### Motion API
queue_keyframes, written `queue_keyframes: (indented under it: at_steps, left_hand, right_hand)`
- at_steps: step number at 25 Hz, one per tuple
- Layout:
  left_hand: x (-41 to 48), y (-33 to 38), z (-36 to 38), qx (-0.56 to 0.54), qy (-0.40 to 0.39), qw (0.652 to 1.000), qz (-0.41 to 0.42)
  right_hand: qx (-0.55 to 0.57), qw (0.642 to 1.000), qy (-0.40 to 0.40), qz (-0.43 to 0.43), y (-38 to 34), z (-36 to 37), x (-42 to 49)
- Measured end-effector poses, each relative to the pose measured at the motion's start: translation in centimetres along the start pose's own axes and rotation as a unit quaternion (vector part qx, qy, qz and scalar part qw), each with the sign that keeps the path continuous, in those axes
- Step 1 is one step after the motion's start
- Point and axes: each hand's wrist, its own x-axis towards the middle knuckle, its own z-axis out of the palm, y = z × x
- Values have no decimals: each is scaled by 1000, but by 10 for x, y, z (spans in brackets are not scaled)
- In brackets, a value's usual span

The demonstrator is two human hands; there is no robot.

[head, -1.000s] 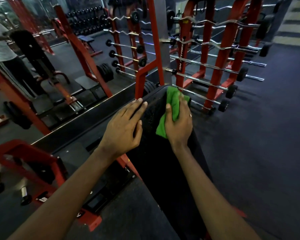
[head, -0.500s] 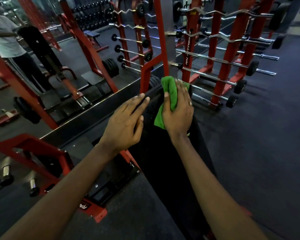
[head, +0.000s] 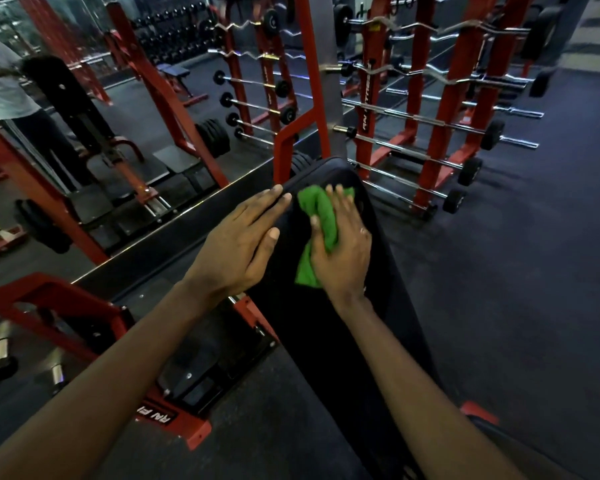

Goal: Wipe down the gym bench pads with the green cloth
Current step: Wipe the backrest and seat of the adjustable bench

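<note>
A long black padded gym bench pad runs down the middle. The left hand lies flat on its left edge, fingers straight and together. Just beside it, near the pad's far end, the right hand presses a bunched green cloth down, thumb and fingers curled round it. Beyond stands a red steel rack of chrome barbells. At far left is a person in a white shirt.

I have a single view, a wide-angle camera worn on the person's head. It faces forward and down along the black bench pad, close enough that both forearms fill the bottom edge. The left hand and right hand sit mid-frame, with the red barbell rack beyond.
</note>
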Motion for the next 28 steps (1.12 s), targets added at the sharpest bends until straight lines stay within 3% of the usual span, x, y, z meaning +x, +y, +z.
queue_keyframes:
  at_steps: [4,7,10,12,14,17,19,23,28]
  left_hand:
    - [1,-4,-4,-68,0,998,6]
    - [3,-12,-1,-111,6,993,29]
    - [4,-22,1,-147,-7,988,49]
    - [6,-28,0,-182,-12,981,62]
    - [9,-35,-2,-209,-20,974,80]
    - [11,-43,-1,-212,-32,971,106]
    - [11,-44,2,-220,-38,969,110]
    - [10,-48,7,-286,-27,950,119]
    - [9,-50,9,-338,-14,934,115]
  right_hand:
    - [8,997,48,59,-9,5,39]
    - [36,998,50,20,-28,6,-17]
    - [17,1000,-4,-3,-43,9,-94]
    - [15,1000,0,2,-44,11,-98]
    - [28,998,37,39,-44,15,-72]
    - [6,976,120,181,-44,15,-6]
    - [-11,964,138,229,-43,14,17]
    - [-17,965,129,230,-65,19,-38]
    - [-19,985,99,141,-83,26,-110]
